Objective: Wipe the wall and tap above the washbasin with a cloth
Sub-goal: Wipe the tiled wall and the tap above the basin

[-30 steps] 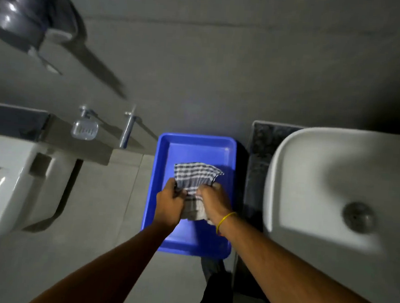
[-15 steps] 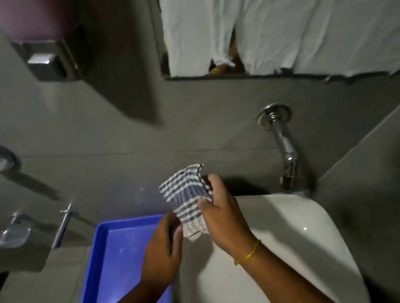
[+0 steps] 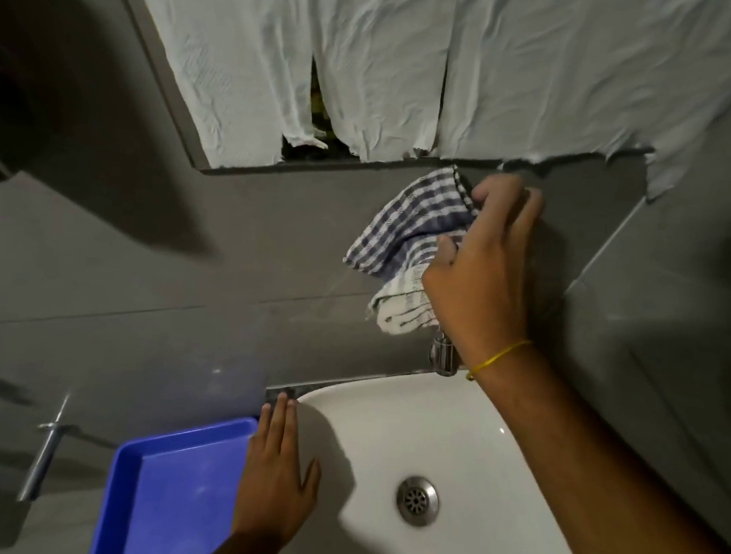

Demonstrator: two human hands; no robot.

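- Head view: the right hand (image 3: 483,264) grips a blue-and-white checked cloth (image 3: 406,240), fingers closed on its bunched edge, and presses it against the grey wall (image 3: 224,265).
- Most of the cloth spreads out to the left of that hand, its top corner just under the lower edge of the mirror (image 3: 276,167), which is covered with torn white paper (image 3: 546,72).
- Only the tip of the tap (image 3: 444,356) shows, just below the right hand's wrist and above the back rim of the washbasin (image 3: 452,423).
- A yellow band (image 3: 497,358) circles the right wrist.
- The left hand (image 3: 275,479) lies flat and open, holding nothing, on the basin's left rim.
- Just left of that hand sits a blue tray (image 3: 171,493).
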